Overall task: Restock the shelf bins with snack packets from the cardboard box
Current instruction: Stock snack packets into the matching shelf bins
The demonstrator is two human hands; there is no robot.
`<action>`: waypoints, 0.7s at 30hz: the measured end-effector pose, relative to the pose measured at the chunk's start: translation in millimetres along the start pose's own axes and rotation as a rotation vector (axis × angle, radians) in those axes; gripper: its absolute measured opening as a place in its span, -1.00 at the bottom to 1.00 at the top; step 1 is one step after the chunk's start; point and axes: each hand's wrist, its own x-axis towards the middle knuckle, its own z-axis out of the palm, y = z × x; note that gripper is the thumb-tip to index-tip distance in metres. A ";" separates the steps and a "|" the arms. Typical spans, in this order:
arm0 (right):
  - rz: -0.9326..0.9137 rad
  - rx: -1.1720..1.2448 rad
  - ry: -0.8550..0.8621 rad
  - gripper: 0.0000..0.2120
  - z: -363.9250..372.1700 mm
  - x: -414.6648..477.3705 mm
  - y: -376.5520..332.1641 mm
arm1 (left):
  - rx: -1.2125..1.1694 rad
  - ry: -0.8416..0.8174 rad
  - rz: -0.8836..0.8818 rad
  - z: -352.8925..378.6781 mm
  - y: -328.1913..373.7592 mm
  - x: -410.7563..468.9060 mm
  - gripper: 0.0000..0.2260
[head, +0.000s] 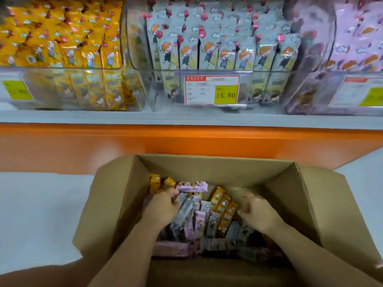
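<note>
The shelf bins (145,90) stand above and beyond the cardboard box (116,204), with the pink bin (310,94) far right. Loose snack packets (207,224) cover the box floor. The left hand (163,206) curls round one end of a pink packet (192,187), whose long axis lies left to right. The right hand (255,212), nearer the pink bin, is curled beside orange packets (223,206); I cannot tell whether it holds anything.

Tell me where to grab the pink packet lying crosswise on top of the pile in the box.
Pinch the pink packet across its narrow width near mid-length, coming from above. It lies crosswise on top of the other packets with both long edges seemingly free; the left hand crowds its left end.
</note>
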 end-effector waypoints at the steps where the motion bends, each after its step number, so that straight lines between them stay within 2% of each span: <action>1: 0.031 -0.012 -0.033 -0.53 4.9 4.2 6.1 | 0.019 -0.016 0.006 7.1 -0.9 2.3 -0.76; 8: 0.118 -0.061 -0.266 -0.51 30.9 18.1 30.7 | 0.094 -0.181 0.026 48.2 1.0 15.4 -0.48; 13: 0.078 -0.056 -0.331 -0.56 41.7 22.0 30.1 | 0.245 -0.226 0.055 58.0 4.8 16.9 -0.28; 16: 0.026 0.026 -0.279 -0.55 38.5 21.8 27.3 | 0.269 -0.211 0.074 58.9 3.3 19.1 -0.30; 21: 0.004 0.115 -0.161 -0.62 22.6 16.6 19.2 | 0.211 -0.132 0.060 43.4 7.5 19.7 -0.54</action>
